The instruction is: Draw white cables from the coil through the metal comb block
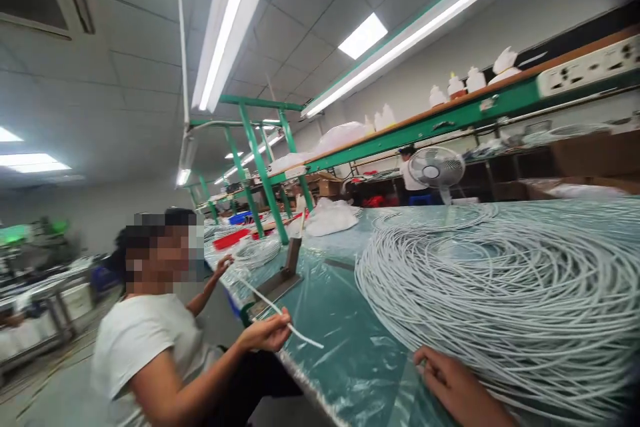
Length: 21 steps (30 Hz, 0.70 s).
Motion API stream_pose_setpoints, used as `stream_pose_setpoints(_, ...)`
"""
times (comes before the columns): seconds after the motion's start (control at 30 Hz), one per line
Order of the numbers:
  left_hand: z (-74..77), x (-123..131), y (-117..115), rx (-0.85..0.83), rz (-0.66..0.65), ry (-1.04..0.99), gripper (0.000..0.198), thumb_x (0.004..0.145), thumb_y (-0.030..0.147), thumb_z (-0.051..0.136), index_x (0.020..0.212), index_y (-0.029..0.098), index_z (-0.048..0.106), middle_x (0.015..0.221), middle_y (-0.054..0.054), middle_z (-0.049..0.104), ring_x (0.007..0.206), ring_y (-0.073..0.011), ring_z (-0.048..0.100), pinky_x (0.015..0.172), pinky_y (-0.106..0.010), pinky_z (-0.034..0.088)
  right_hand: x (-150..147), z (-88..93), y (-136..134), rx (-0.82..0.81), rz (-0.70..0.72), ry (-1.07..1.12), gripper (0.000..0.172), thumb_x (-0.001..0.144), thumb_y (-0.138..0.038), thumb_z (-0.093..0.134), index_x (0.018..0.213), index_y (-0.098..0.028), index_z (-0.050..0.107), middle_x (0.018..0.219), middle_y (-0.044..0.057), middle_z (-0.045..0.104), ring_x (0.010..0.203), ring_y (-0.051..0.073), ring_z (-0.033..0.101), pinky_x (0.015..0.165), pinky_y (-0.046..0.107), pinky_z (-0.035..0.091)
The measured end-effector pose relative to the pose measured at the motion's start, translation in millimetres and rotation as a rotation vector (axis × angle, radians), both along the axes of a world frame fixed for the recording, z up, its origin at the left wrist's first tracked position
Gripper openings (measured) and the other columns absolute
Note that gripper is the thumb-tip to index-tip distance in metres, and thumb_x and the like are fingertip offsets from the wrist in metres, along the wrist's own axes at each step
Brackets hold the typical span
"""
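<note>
A large flat coil of white cable [500, 293] lies on the green plastic-covered table [350, 347]. My left hand [450, 383] rests at the coil's near edge, fingers curled on its outer strands. My right hand is out of view. To the left a co-worker in a white T-shirt [145, 347] sits at the table edge. One of that person's hands [267, 333] pinches a short length of white cable [280, 312], and the other hand [223, 265] reaches toward a smaller coil [257, 251].
A metal jig [283, 277] stands on the table near the co-worker. Behind it are white plastic bags [330, 217], a red tray [230, 238] and a desk fan [437, 168]. A green-framed shelf [450, 117] with bottles and a power strip [590, 67] runs overhead.
</note>
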<state>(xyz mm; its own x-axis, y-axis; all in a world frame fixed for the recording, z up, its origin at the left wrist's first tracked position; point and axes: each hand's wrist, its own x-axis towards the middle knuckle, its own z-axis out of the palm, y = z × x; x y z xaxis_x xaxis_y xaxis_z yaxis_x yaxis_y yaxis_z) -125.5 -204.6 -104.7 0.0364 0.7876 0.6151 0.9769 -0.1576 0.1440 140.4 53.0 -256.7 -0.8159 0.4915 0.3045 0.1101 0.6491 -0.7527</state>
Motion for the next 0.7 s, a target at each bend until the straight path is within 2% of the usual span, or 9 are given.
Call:
stream_pose_setpoints(0.07, -16.3, 29, -14, -0.018, 0.070, 0.040, 0.036, 0.104, 0.028, 0.039, 0.094, 0.013, 0.069, 0.077, -0.009, 0.054, 0.075, -0.0186, 0.060, 0.064, -0.032, 0.059, 1, 4.2, -2, 0.023, 0.019, -0.010, 0.025, 0.084, -0.032, 0.040, 0.088, -0.021, 0.062, 0.063, 0.001, 0.056, 0.062, 0.018, 0.053, 0.062, 0.028, 0.038)
stream_pose_setpoints(0.13, -34.1, 70, -38, -0.030, 0.123, 0.076, 0.027, 0.100, 0.028, 0.045, 0.111, 0.021, 0.068, 0.091, -0.009, 0.057, 0.090, -0.0217, 0.060, 0.072, -0.036, 0.060, 3, 10.0, -7, 0.059, 0.039, -0.017, 0.026, 0.085, -0.034, 0.038, 0.090, -0.021, 0.061, 0.063, 0.002, 0.055, 0.061, 0.019, 0.052, 0.063, 0.029, 0.037)
stream_pose_setpoints(0.2, -48.0, 114, -61, -0.018, 0.157, 0.108, 0.032, 0.099, 0.027, 0.046, 0.128, 0.029, 0.060, 0.110, -0.008, 0.054, 0.109, -0.0237, 0.053, 0.083, -0.040, 0.057, 7, 16.3, -14, 0.115, 0.065, -0.026, 0.027, 0.087, -0.033, 0.037, 0.092, -0.022, 0.061, 0.063, 0.002, 0.055, 0.062, 0.019, 0.052, 0.064, 0.030, 0.037)
stream_pose_setpoints(0.3, -53.4, 155, -73, 0.086, 0.244, 0.248, 0.037, 0.107, 0.026, 0.032, 0.140, 0.023, 0.049, 0.132, -0.010, 0.040, 0.126, -0.0267, 0.038, 0.103, -0.050, 0.042, 21, 23.3, -29, 0.184, 0.113, -0.064, 0.026, 0.088, -0.031, 0.039, 0.094, -0.022, 0.062, 0.068, 0.004, 0.060, 0.067, 0.020, 0.056, 0.068, 0.030, 0.038)
stream_pose_setpoints(0.37, -48.6, 156, -64, 0.141, 0.222, 0.362, 0.040, 0.113, 0.031, 0.022, 0.135, 0.017, 0.052, 0.130, -0.011, 0.042, 0.126, -0.0255, 0.038, 0.111, -0.050, 0.029, 35, 23.3, -37, 0.207, 0.125, -0.069, 0.025, 0.088, -0.029, 0.040, 0.094, -0.024, 0.064, 0.078, 0.007, 0.064, 0.075, 0.020, 0.059, 0.072, 0.029, 0.040)
stream_pose_setpoints(0.47, -42.4, 141, -45, 0.081, -0.010, 0.400, 0.046, 0.114, 0.032, 0.019, 0.111, 0.015, 0.062, 0.100, -0.005, 0.056, 0.103, -0.0158, 0.053, 0.115, -0.039, 0.023, 58, 14.9, -40, 0.232, 0.122, -0.033, 0.024, 0.089, -0.029, 0.043, 0.092, -0.025, 0.066, 0.090, 0.008, 0.067, 0.083, 0.019, 0.061, 0.076, 0.027, 0.042)
stream_pose_setpoints(0.57, -46.9, 130, -34, -0.028, -0.205, 0.340, 0.051, 0.114, 0.028, 0.017, 0.092, 0.012, 0.060, 0.079, -0.004, 0.052, 0.080, -0.0134, 0.052, 0.105, -0.037, 0.034, 77, 5.8, -33, 0.208, 0.051, -0.074, 0.025, 0.090, -0.032, 0.041, 0.088, -0.024, 0.063, 0.083, 0.006, 0.065, 0.076, 0.019, 0.059, 0.070, 0.028, 0.043)
stream_pose_setpoints(0.63, -51.9, 129, -33, -0.039, -0.236, 0.310, 0.053, 0.114, 0.030, 0.015, 0.092, 0.010, 0.058, 0.080, -0.006, 0.050, 0.078, -0.0150, 0.050, 0.090, -0.031, 0.043, 83, 5.0, -29, 0.192, -0.009, -0.109, 0.026, 0.091, -0.033, 0.038, 0.088, -0.022, 0.061, 0.080, 0.005, 0.064, 0.073, 0.019, 0.058, 0.067, 0.028, 0.042)
stream_pose_setpoints(0.7, -52.8, 132, -32, -0.011, -0.218, 0.278, 0.053, 0.114, 0.031, 0.012, 0.098, 0.010, 0.059, 0.081, -0.008, 0.049, 0.074, -0.0148, 0.050, 0.073, -0.023, 0.046, 85, 8.4, -29, 0.219, -0.014, -0.110, 0.023, 0.090, -0.028, 0.038, 0.089, -0.021, 0.060, 0.081, 0.004, 0.064, 0.075, 0.019, 0.058, 0.070, 0.029, 0.041)
